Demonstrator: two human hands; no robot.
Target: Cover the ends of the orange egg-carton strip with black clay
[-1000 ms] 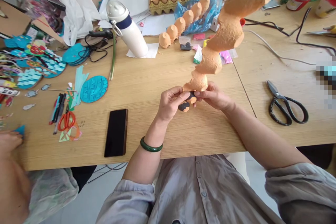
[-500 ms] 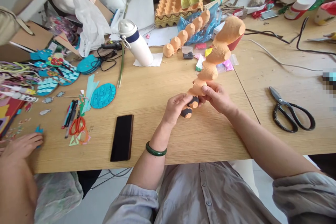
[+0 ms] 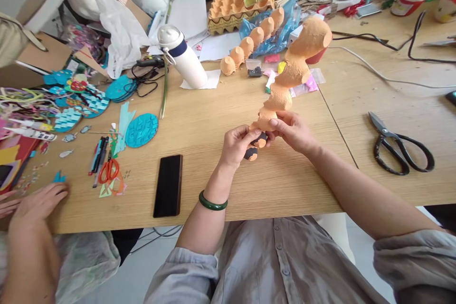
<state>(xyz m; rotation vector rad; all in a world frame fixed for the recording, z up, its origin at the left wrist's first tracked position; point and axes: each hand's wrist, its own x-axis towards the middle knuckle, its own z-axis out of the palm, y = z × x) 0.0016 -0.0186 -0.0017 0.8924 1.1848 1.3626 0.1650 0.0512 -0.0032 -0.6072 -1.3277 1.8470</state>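
An orange strip of egg-carton cups (image 3: 280, 97) slants up and away from me, held above the table in both hands. Its near cups carry black patches (image 3: 251, 153). My left hand (image 3: 237, 145) pinches the strip close to the black part, thumb on top. My right hand (image 3: 290, 130) grips it just beyond, with the thumb against an orange cup and the other fingers partly hidden behind. A second orange egg-carton strip (image 3: 246, 46) lies farther back, by a blue plastic bag (image 3: 261, 42). Small coloured packets (image 3: 304, 86) rest beyond the held strip.
On the right lie black-handled scissors (image 3: 401, 147). A phone (image 3: 168, 185) is left of my arms, with orange scissors (image 3: 108, 171) and pens past it. A white bottle (image 3: 185, 59) stands behind. Another person's hand (image 3: 39, 202) rests at far left. Egg trays (image 3: 231, 4) are stacked at the back.
My view has shifted slightly. Both hands keep their hold on the strip, which stays at nearly the same slant. The other person's hand at left has moved a little to the right.
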